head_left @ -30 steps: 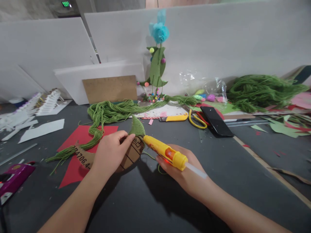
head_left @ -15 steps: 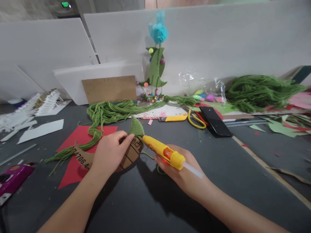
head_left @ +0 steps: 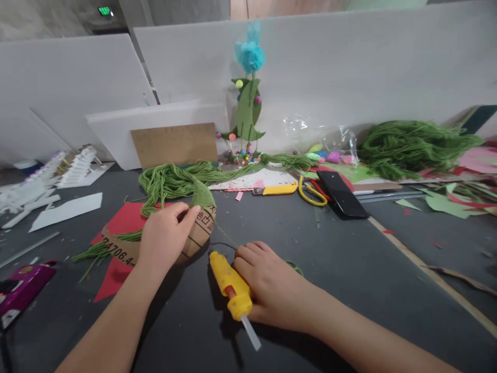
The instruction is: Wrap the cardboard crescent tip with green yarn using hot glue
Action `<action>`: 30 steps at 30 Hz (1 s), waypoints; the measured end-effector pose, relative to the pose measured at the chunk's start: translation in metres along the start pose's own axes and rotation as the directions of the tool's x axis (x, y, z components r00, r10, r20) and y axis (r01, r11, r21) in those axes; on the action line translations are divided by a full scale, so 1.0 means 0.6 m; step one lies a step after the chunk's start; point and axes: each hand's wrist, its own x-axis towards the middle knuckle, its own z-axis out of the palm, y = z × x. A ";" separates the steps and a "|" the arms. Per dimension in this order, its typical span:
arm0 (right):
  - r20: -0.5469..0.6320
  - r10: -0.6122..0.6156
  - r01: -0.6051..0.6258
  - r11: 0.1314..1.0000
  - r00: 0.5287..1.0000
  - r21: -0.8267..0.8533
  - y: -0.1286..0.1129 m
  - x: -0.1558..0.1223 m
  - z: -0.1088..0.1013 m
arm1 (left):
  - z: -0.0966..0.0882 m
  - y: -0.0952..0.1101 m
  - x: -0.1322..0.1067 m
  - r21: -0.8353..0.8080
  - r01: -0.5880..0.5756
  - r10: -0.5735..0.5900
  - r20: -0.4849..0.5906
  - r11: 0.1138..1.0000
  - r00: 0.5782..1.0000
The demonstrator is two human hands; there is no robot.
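My left hand (head_left: 165,239) pinches a curved brown cardboard cut-out (head_left: 194,235) whose tip is wrapped in green yarn (head_left: 202,195). A thin green strand runs from it toward my right hand (head_left: 267,282). That hand rests on a yellow glue gun (head_left: 230,286), fingers curled round its body. The gun lies low over the dark table (head_left: 349,269) with its glue stick pointing toward me.
A red paper sheet (head_left: 124,223) and a green yarn bundle (head_left: 174,178) lie behind the cardboard. A yellow utility knife (head_left: 274,190), scissors (head_left: 310,190), a black phone (head_left: 342,194), more yarn (head_left: 411,145) and a felt plant model (head_left: 246,111) sit farther back. A purple tool (head_left: 19,287) lies at left.
My right hand has pulled the glue gun away from the yarn-wrapped tip and brought it down toward me onto the table. My left hand shifted the cardboard slightly left.
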 end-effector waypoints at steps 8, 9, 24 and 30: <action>-0.012 0.091 -0.081 0.931 0.996 0.356 -0.007 -0.012 -0.036 | -0.014 0.028 -0.029 -0.127 -0.101 0.107 0.047 0.987 0.993; -0.065 0.164 -0.118 0.888 0.984 0.445 -0.008 -0.012 -0.039 | -0.016 0.032 -0.034 -0.142 -0.105 0.114 0.058 0.984 0.992; -0.219 0.553 -0.278 0.675 0.804 0.683 0.004 -0.006 -0.049 | -0.009 0.049 -0.058 -0.065 -0.191 0.197 0.119 0.979 0.973; -0.272 0.565 -0.285 0.705 0.779 0.650 0.004 -0.007 -0.055 | -0.007 0.054 -0.060 -0.078 -0.187 0.197 0.143 0.979 0.970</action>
